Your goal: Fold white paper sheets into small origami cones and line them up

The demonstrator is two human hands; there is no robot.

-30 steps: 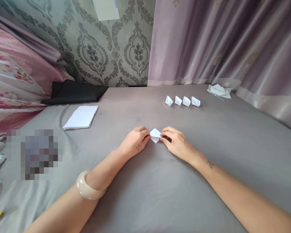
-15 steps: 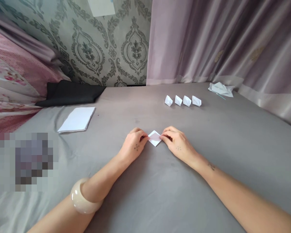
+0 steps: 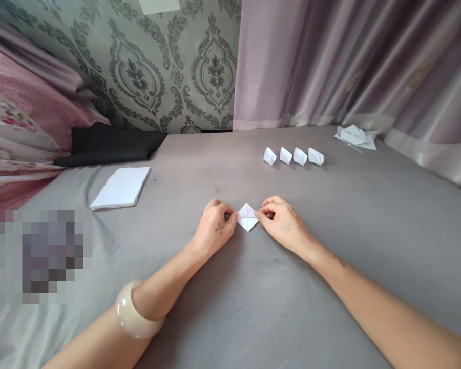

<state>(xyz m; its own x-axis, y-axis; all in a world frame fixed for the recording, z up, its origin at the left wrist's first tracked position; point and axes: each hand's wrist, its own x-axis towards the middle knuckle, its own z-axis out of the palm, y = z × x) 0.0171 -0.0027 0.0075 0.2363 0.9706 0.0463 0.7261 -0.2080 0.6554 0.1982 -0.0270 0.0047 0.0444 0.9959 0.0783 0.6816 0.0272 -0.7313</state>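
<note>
A small folded white paper [image 3: 248, 217] lies between my hands, diamond-shaped, with crossing crease lines on its face. My left hand [image 3: 217, 225] pinches its left corner between thumb and fingers. At the opposite corner, my right hand [image 3: 282, 223] pinches the paper in the same way. Both hands are low over the grey cloth surface. Beyond them stands a row of several folded white paper pieces [image 3: 300, 157], each with angular faces.
To the left lies a stack of white paper [image 3: 121, 188], with a folded black cloth [image 3: 111, 146] behind it. Crumpled white papers [image 3: 356, 137] and a thin greenish stick sit at the back right near the curtain [image 3: 315, 66]. A patterned wall [image 3: 169, 66] borders the grey sheet [image 3: 200, 169].
The folded paper's face looks different: a centre crease cross shows where an open, shaded diamond showed before. Both hands still hold its corners. The view has tilted slightly.
</note>
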